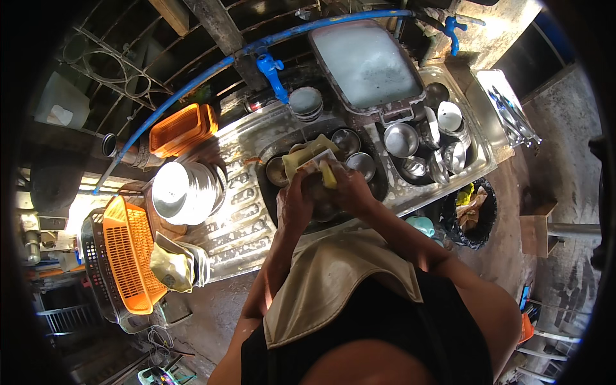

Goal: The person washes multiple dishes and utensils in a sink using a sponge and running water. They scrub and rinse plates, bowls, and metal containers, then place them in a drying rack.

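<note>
My left hand (297, 187) grips a pale dish (321, 159) with a straight edge, held over the left sink basin (380, 185). Pressed against that dish is a yellow sponge (328, 174) in my right hand (349, 182). Just beyond them, a yellowish dish (301, 161) with a wavy edge lies in the basin. Round metal bowls sit about it, among them one bowl (346, 141) at the back and another bowl (361, 166) to the right. My hands and forearms hide part of the basin.
A large tub (332, 89) of sudsy water stands behind, near a blue tap (272, 72). The right basin (487, 156) holds several metal bowls. White plates (185, 192), orange baskets (178, 130) and wavy-edged dishes (173, 267) stand left. A bin (490, 216) sits lower right.
</note>
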Motion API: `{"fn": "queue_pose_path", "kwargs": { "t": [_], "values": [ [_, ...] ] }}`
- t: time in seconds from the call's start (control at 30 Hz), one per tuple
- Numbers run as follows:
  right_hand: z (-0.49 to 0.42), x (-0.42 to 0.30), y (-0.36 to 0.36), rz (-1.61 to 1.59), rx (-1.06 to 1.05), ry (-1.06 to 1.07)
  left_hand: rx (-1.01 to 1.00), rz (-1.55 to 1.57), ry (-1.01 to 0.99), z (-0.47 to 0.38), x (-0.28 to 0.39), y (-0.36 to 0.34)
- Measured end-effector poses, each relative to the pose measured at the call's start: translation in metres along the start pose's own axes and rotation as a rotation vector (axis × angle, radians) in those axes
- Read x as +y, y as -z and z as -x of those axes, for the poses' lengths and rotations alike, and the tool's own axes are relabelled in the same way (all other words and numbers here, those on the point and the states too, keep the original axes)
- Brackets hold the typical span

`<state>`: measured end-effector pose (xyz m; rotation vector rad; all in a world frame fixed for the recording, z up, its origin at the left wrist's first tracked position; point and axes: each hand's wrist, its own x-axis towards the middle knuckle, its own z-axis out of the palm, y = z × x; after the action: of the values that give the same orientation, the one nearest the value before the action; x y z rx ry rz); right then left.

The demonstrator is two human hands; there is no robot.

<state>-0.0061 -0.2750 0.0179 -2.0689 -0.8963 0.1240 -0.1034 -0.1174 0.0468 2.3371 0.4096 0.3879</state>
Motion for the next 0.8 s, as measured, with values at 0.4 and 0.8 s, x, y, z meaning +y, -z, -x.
{"fn": "queue_pose_path", "kwargs": {
  "t": [0.4,0.8],
  "values": [
    [-0.005,0.0,-0.006,0.112,0.086,0.106,-0.022,0.013,0.047,0.004,0.011,-0.007],
    [-0.001,-0.006,-0.005,0.081,-0.055,0.068,-0.157,-0.027,0.089,0.009,-0.006,-0.016]
  ]
}}
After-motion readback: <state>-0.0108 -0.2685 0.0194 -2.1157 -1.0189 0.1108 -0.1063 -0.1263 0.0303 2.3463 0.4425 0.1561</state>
